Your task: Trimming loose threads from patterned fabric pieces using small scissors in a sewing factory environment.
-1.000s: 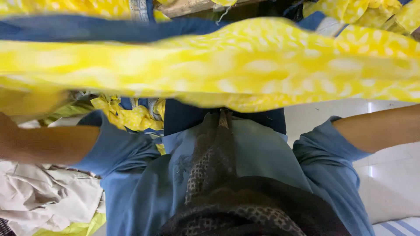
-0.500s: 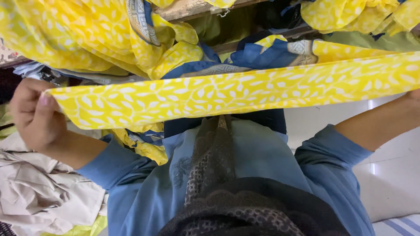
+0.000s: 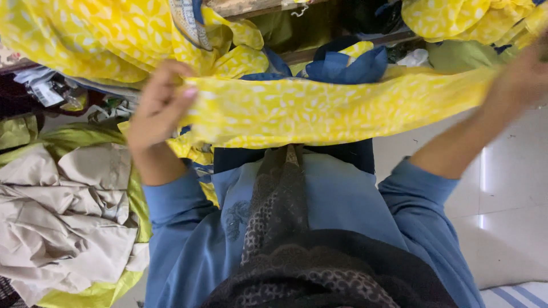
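Note:
A long band of yellow cloth with small white leaf marks [image 3: 319, 111] is stretched across the view in front of my body. My left hand [image 3: 160, 105] grips its left end, fingers folded over the fabric. At the right edge my right hand [image 3: 522, 74], blurred, holds the other end, raised slightly higher. Both arms wear blue sleeves. A dark patterned scarf [image 3: 279, 211] hangs down my blue top beneath the cloth.
More yellow patterned cloth [image 3: 85, 34] is heaped at the top left and top right [image 3: 456, 20]. Blue fabric [image 3: 342, 65] lies behind the band. A pile of beige cloth [image 3: 63, 217] over green fabric sits at the left. Pale floor [image 3: 508, 194] shows at the right.
The yellow cloth went from a wide sheet covering the top of the view to a narrower band. My left hand has moved right, toward the middle, bringing its end inward.

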